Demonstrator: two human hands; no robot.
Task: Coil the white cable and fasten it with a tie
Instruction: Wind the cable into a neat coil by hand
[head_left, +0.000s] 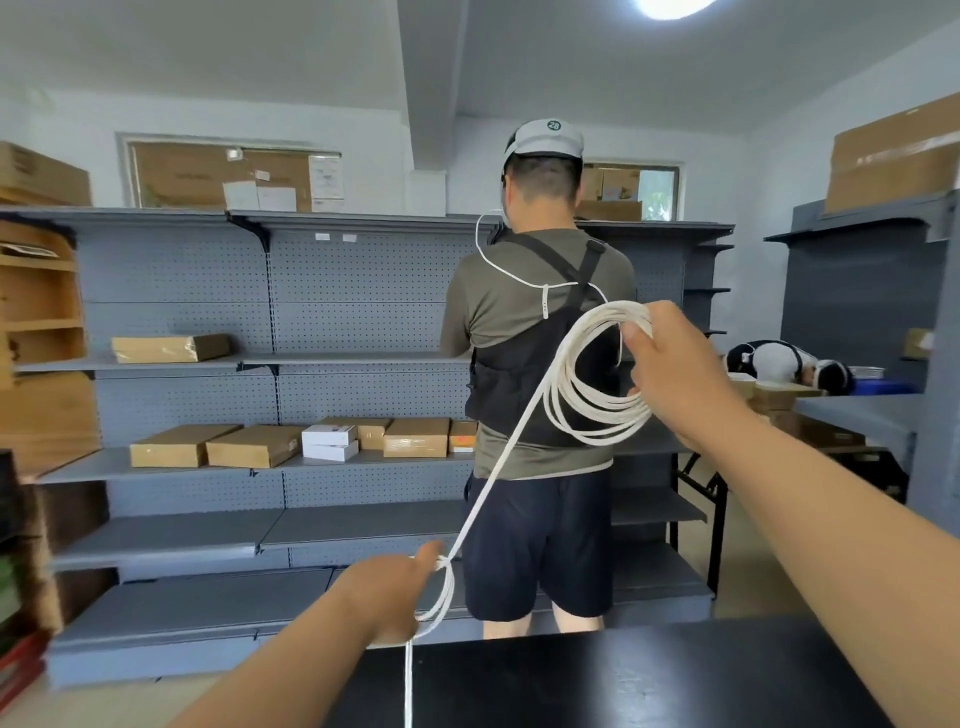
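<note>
A right hand (675, 364) is holding up several loops of white cable (587, 384) in the air, fingers closed around the top of the coil. From the coil one strand is running down and left to the left hand (400, 597), whose fingers are pinching it just above the far edge of a black worktop (649, 675). The tail is dropping past that edge near the worktop's left corner. Beyond, a person (540, 364) is standing with their back turned, close to the coil, facing grey shelves (260, 364) holding boxes (415, 436).
</note>
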